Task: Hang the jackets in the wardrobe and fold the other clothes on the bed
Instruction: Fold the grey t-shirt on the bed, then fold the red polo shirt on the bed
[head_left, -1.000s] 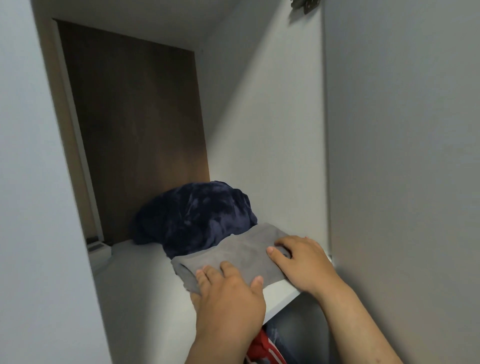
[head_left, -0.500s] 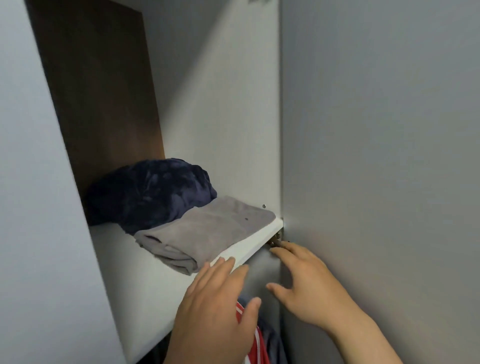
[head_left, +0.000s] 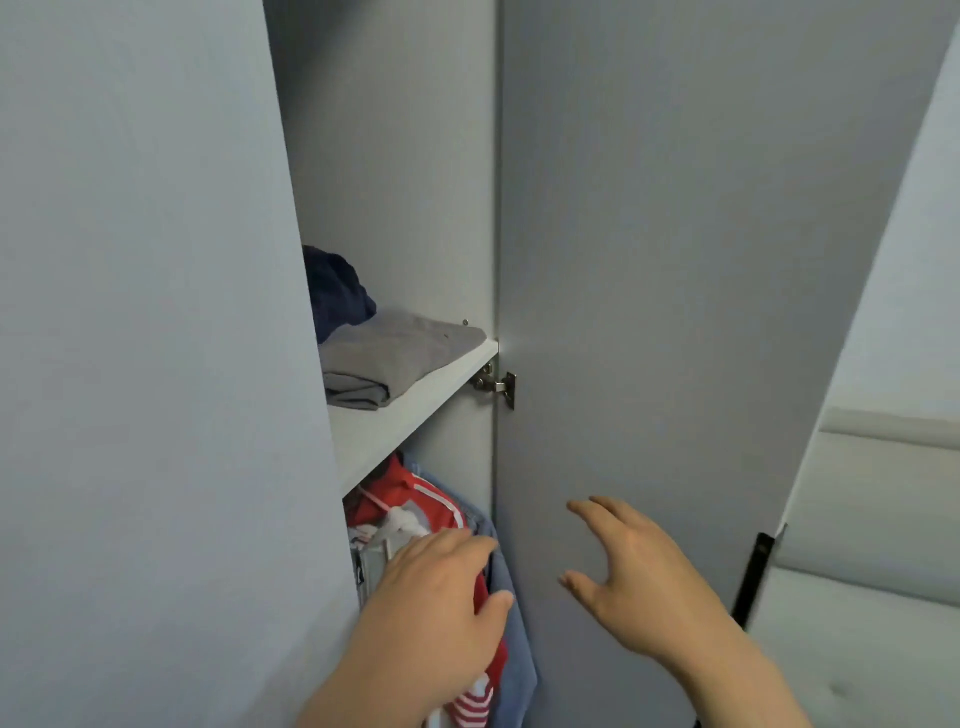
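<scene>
A folded grey garment (head_left: 387, 358) lies on the white wardrobe shelf (head_left: 384, 431), with a dark navy fleece bundle (head_left: 335, 291) behind it. Under the shelf hang a red jacket with white stripes (head_left: 410, 493) and a blue denim garment (head_left: 511, 639). My left hand (head_left: 431, 603) hovers in front of the hanging jackets, fingers relaxed, holding nothing. My right hand (head_left: 634, 577) is spread in front of the inner face of the open wardrobe door (head_left: 675, 260), holding nothing.
A grey wardrobe panel (head_left: 145, 364) fills the left side. A metal hinge (head_left: 496, 384) joins the door to the cabinet side. The door's black handle (head_left: 753, 577) shows at its right edge. Beyond it is a light padded headboard or bed (head_left: 872, 571).
Both hands have left the grey garment on the shelf and dropped below it. The view has swung down and right, so the door and the hanging jackets now show.
</scene>
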